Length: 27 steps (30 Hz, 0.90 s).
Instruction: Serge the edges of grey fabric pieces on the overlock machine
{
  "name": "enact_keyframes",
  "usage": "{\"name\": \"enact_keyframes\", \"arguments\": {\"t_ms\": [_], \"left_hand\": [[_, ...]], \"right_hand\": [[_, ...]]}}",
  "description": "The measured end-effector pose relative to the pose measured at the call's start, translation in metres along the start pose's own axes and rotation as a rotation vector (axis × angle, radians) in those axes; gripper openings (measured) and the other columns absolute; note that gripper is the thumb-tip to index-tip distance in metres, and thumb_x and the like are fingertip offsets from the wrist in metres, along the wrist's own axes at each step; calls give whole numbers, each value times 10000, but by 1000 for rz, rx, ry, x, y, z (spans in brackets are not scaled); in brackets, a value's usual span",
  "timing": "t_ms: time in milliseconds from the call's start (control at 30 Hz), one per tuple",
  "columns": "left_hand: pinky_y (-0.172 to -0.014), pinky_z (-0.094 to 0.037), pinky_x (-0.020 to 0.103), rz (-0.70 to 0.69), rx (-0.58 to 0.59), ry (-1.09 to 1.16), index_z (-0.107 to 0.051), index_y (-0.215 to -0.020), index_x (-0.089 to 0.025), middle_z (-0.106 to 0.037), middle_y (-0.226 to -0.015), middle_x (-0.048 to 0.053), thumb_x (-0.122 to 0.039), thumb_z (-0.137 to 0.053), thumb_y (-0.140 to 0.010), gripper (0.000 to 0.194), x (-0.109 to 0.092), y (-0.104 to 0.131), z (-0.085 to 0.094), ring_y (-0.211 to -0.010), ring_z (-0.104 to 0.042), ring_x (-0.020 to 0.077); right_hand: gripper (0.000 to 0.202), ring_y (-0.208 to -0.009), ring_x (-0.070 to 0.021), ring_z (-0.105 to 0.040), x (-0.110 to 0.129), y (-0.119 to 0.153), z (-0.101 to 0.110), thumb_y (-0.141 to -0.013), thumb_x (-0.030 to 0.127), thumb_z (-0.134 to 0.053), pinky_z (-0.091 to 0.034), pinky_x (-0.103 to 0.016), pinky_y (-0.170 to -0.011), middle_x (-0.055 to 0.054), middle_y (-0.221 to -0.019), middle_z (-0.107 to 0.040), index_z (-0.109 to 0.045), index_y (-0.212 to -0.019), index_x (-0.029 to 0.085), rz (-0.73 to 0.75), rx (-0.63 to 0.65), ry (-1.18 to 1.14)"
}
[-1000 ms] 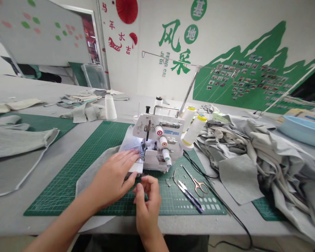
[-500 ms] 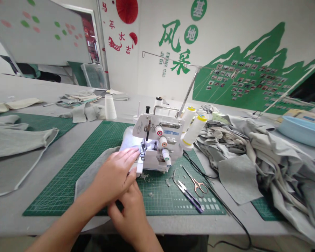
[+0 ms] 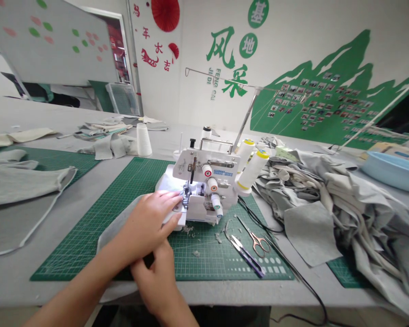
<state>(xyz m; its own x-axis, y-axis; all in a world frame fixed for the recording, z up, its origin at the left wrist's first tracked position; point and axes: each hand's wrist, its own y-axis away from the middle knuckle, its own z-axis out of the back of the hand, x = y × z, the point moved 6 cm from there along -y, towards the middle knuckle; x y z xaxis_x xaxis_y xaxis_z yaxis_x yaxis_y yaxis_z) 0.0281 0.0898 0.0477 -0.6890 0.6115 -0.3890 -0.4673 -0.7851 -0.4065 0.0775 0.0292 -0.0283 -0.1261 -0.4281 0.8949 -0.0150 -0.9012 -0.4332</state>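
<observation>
On the green cutting mat stands a white overlock sewing machine [image 3: 206, 181], its light shining on the bed by the presser foot. My left hand [image 3: 153, 211] lies flat at the machine's bed, fingers stretched toward the presser foot and thumb out along the front plate. Under it runs a grey fabric piece [image 3: 114, 227], partly covered by my left forearm and hanging over the table's front edge. My right hand [image 3: 157, 277] is crossed beneath my left wrist, thumb bent and fingers curled. Its fingertips are hidden, and what they hold cannot be made out.
Thread snips [image 3: 247, 256] and small scissors [image 3: 257, 240] lie right of the machine among thread scraps. Black cables [image 3: 276, 245] run past them. A grey fabric heap [image 3: 313, 204] and blue basin [image 3: 395, 170] stand right; grey cloth [image 3: 23, 195] and a white thread cone [image 3: 143, 140] are left.
My right hand has drawn back from the machine, down and left under my left wrist. My left hand has shifted slightly left, its thumb now showing on the front plate.
</observation>
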Motion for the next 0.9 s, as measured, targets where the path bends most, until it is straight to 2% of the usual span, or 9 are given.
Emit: {"name": "enact_keyframes", "arguments": {"t_ms": [67, 133, 200, 267, 333, 400, 500, 667, 900], "left_hand": [[-1055, -411, 524, 159, -61, 306, -707, -1139, -203, -701, -1235, 98, -434, -576, -886, 367, 18, -7, 7, -1174, -604, 333], [-1085, -391, 506, 347, -182, 640, -703, -1081, -189, -705, -1195, 100, -498, -670, -825, 403, 41, -17, 12, -1156, -611, 333], [-1104, -386, 480, 399, -247, 794, -646, -1176, -173, -670, -1271, 117, -590, -616, -852, 529, 54, -36, 14, -1215, -589, 318], [-1074, -432, 466, 397, -208, 898, -618, -1230, -139, -672, -1267, 155, -659, -524, -883, 632, 58, -60, 12, -1219, -602, 312], [-1018, -481, 479, 395, -114, 980, -659, -1181, -120, -711, -1185, 180, -717, -484, -877, 692, 55, -83, 8, -1151, -650, 329], [-950, -522, 490, 390, 34, 1089, -703, -1115, -136, -741, -1111, 178, -777, -464, -851, 733, 47, -101, 1, -1082, -684, 347], [-922, -529, 471, 410, 187, 1260, -722, -1075, -161, -760, -1071, 153, -815, -479, -821, 743, 34, -115, -9, -1040, -703, 343], [-875, -533, 421, 429, 141, 1352, -720, -1033, -134, -772, -1004, 137, -796, -573, -779, 724, 29, -122, -11, -944, -723, 317], [-724, -541, 324, 452, 113, 1426, -686, -942, -155, -760, -841, 56, -579, -661, -801, 448, 26, -125, -8, -738, -700, 218]], "right_hand": [[467, -1185, -264, -645, -1, 2, 6, -794, 93, -590, -511, -395, -1035, -101, -1245, -702, -695, -1237, 197, -20, -34, -53], [467, -1207, -262, -642, 0, 4, 10, -802, 109, -586, -494, -405, -1067, -112, -1275, -694, -698, -1247, 192, -10, -50, -69], [494, -1213, -260, -644, 1, 5, 10, -793, 124, -596, -498, -397, -1071, -118, -1282, -694, -687, -1276, 181, 21, -50, -50], [521, -1215, -258, -645, 2, 7, 8, -780, 131, -605, -501, -389, -1073, -120, -1286, -694, -678, -1294, 174, 46, -26, -14], [545, -1219, -257, -643, 3, 9, 5, -774, 138, -609, -500, -382, -1076, -118, -1294, -690, -666, -1315, 173, 62, -1, 27], [558, -1229, -259, -637, 4, 10, 3, -777, 148, -611, -496, -380, -1082, -120, -1309, -681, -654, -1333, 170, 65, 15, 70], [561, -1238, -267, -631, 3, 12, 3, -781, 157, -617, -496, -378, -1082, -129, -1327, -668, -649, -1341, 162, 61, 20, 115], [568, -1241, -268, -631, 3, 13, 4, -776, 159, -625, -498, -369, -1082, -122, -1324, -671, -647, -1343, 174, 59, 18, 125], [562, -1234, -269, -637, 4, 12, 4, -779, 164, -619, -503, -360, -1076, -124, -1317, -674, -650, -1340, 172, 72, 10, 137]]}}
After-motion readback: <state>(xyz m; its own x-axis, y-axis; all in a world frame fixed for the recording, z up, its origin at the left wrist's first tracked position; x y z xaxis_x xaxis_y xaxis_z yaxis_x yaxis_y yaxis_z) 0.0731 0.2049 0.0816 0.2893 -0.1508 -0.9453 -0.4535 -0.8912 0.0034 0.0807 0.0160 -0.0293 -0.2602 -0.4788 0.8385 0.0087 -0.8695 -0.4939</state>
